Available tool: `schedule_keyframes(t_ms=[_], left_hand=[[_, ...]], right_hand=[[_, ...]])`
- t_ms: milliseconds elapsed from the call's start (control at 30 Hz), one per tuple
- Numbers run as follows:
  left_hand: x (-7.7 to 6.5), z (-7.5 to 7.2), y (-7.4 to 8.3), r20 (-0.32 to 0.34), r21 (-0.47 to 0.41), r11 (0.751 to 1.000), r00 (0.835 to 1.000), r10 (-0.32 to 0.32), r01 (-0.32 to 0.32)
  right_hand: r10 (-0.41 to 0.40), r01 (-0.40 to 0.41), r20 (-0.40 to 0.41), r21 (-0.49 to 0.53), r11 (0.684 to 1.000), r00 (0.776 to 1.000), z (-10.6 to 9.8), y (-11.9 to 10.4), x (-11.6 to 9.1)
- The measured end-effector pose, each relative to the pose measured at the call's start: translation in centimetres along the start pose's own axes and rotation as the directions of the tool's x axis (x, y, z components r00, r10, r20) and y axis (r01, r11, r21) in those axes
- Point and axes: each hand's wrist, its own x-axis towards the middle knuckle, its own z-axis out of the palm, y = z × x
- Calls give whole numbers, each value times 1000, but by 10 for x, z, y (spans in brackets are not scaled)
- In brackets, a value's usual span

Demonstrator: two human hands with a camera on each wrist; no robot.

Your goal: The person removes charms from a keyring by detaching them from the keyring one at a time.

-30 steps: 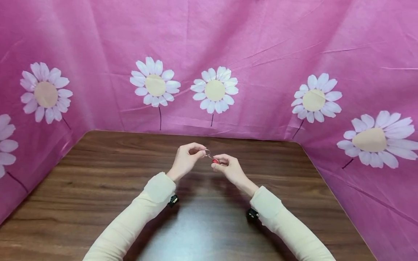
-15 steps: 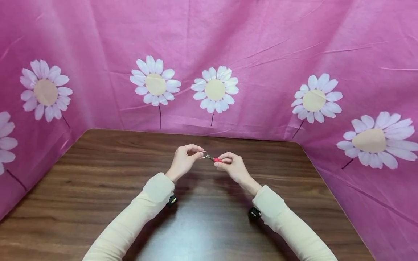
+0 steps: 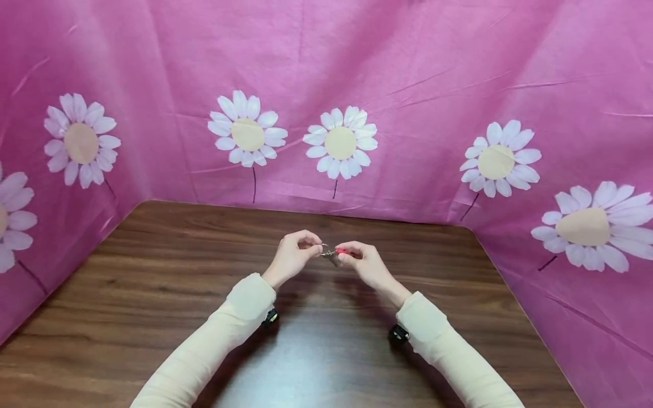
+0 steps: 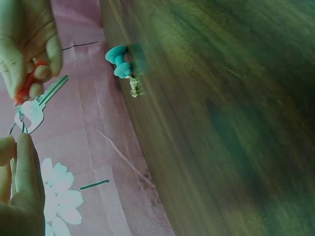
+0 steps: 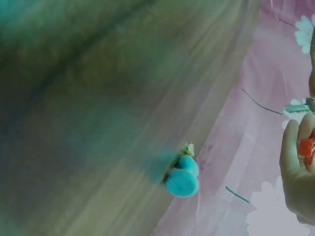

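While no key stood out half a second ago, the key (image 4: 38, 109) now shows plainly between the grips, just beside the right one. Left grip (image 3: 292, 256) pinches the ring (image 3: 325, 245); right grip (image 3: 368, 264) pinches the red fob (image 4: 28, 85). All three pieces seem joined, and the exposed key is probably easier to work with. Below both grips lies the counter (image 3: 306, 351).

Creased pink cloth (image 3: 408, 56) walls three sides of brown wood-grain bench (image 3: 127, 300). Big white flowers (image 3: 340, 143), yellow centers, across it. Pale glare (image 3: 291, 362) on bench, near side.
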Motion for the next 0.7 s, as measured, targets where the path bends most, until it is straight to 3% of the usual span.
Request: schedule_keyframes(t_ms=[133,400,533,700], left_hand=[[1,2,-1,43,-50,998,999,-31,33],[2,0,-2,85,-52,998,996,-18,22],[2,1,-3,119,-77,996,992,-31,40],[1,2,-4,117,-84,996,993,-28,38]], right_hand=[[-28,27,-28,-63,998,999,-1,-2,-1],[-115,114,-1,-95,989,993,-1,-13,0],[-109,107,-18,-89,990,994,-1,-17,-1],[-86,83,-38,-60,995,996,0,-19,-2]])
